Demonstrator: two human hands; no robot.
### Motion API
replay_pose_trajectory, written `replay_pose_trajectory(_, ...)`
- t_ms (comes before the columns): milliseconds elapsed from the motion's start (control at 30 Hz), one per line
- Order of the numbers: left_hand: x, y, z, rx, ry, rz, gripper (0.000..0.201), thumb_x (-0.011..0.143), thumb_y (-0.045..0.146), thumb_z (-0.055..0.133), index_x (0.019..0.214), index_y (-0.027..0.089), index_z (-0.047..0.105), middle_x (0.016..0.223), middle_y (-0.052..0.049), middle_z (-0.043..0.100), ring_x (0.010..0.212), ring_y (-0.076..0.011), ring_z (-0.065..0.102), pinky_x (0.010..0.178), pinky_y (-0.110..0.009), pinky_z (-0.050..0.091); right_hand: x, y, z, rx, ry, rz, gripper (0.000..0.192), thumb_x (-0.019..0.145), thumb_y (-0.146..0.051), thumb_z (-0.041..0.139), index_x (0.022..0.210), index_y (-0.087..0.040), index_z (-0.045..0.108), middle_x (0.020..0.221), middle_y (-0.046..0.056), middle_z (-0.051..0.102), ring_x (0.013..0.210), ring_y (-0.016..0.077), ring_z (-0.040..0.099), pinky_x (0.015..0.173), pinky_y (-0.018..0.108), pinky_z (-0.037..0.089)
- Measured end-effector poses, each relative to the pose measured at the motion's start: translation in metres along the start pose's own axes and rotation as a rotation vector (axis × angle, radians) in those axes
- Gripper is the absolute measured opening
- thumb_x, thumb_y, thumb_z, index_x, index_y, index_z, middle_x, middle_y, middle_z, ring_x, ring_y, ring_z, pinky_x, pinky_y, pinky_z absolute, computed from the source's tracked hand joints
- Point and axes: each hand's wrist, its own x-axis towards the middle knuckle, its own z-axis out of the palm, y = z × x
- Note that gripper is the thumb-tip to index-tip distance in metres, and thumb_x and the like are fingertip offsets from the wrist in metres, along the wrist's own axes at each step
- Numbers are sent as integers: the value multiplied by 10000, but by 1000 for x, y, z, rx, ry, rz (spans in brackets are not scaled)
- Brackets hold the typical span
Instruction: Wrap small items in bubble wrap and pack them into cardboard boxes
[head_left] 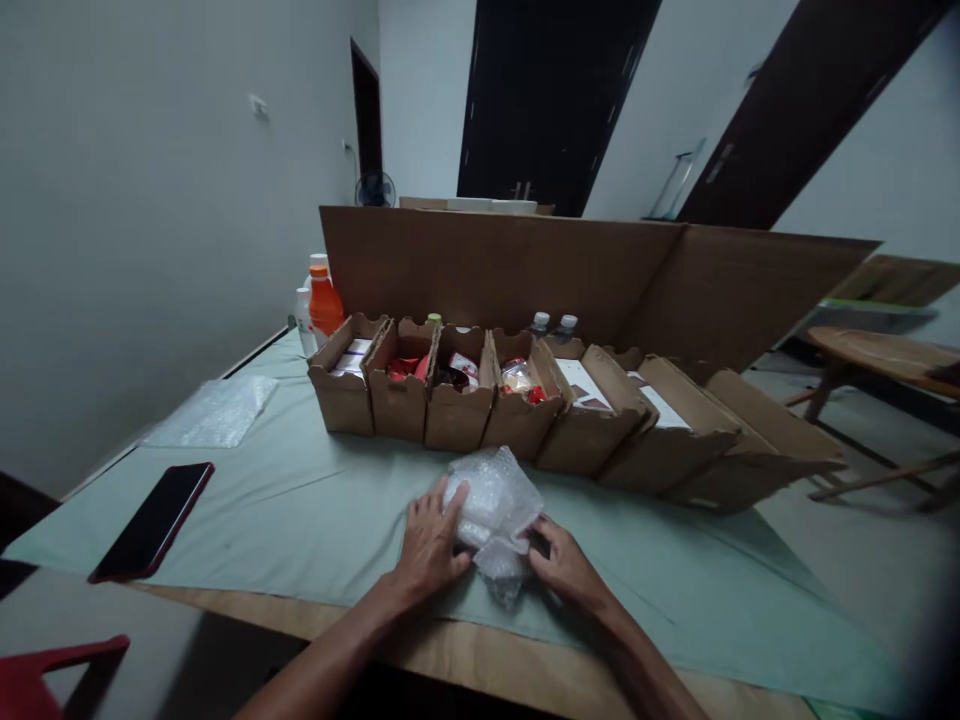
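A crumpled bundle of clear bubble wrap (pixel 491 510) lies on the green cloth near the table's front edge, folded over itself. Whatever may be inside it cannot be made out. My left hand (pixel 431 540) holds its left side, index finger on top and thumb low along the near edge. On the right side, the fingers and thumb of my right hand (pixel 562 560) are closed on the wrap's edge, partly hidden by it.
Behind the wrap stands a row of open cardboard bins (pixel 457 415) with packets and boxes inside. A tall cardboard panel (pixel 495 255) rises behind them. To the left are a phone (pixel 154 522), a flat bubble wrap sheet (pixel 214 412) and an orange bottle (pixel 325 302).
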Motion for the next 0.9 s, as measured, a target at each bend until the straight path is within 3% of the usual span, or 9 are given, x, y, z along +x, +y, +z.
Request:
replay_pose_trajectory(133,9,-3,5,-288,145,-3,800,698,182,660,1460,230,423,1430,-129,514,1330,-313,489,1100,-473,420,4,-9,18,56,21,30,187,752,-323,559,774,-176,672,774,60,735,768,237,705,729,341,567)
replay_pose_trajectory(233,7,-16,-14,-480,279,23,782,673,149,643,1425,221,440,1359,-106,546,1272,-273,537,1095,-421,444,14,-32,30,79,-13,9,215,771,-338,586,835,-168,701,846,81,760,835,254,723,763,349,574)
replay_pose_trajectory(400,-14,-69,-93,-506,504,82,730,696,187,655,1400,218,464,1351,-100,553,1266,-271,541,1108,-409,433,60,-102,75,71,-41,-172,215,802,-298,592,930,-184,722,966,98,766,910,252,723,839,354,562)
replay_pose_trajectory(533,-32,-138,-167,-430,599,-82,687,738,246,673,1397,216,484,1374,-99,555,1253,-283,554,1090,-423,451,117,-161,146,92,-108,-343,261,817,-261,560,1025,-210,708,1047,85,753,959,234,707,850,326,551)
replay_pose_trajectory(633,-36,-189,-208,-330,666,-208,660,787,282,669,1412,214,467,1378,-94,550,1256,-274,559,1084,-418,459,163,-191,202,46,-142,-415,258,812,-219,523,1015,-212,682,1078,81,731,987,215,684,881,311,533)
replay_pose_trajectory(700,-30,-218,-226,-193,665,-270,665,810,274,652,1438,217,441,1411,-93,525,1319,-265,515,1128,-415,417,189,-201,231,1,-139,-422,228,796,-178,508,958,-208,666,1153,98,702,1076,227,653,938,338,509)
replay_pose_trajectory(767,-16,-242,-236,-39,575,-381,721,815,266,649,1485,221,386,1502,-109,445,1397,-279,443,1158,-438,378,207,-202,251,-44,-124,-400,219,803,-159,501,951,-191,659,1303,149,635,1219,283,587,1012,429,465)
replay_pose_trajectory(900,18,-280,-235,78,366,-558,856,754,237,704,1530,194,346,1612,-204,279,1447,-424,360,1131,-594,346,212,-182,267,-243,-123,-310,458,847,-229,568,1294,-129,578,1516,252,438,1361,419,459,1046,625,392)
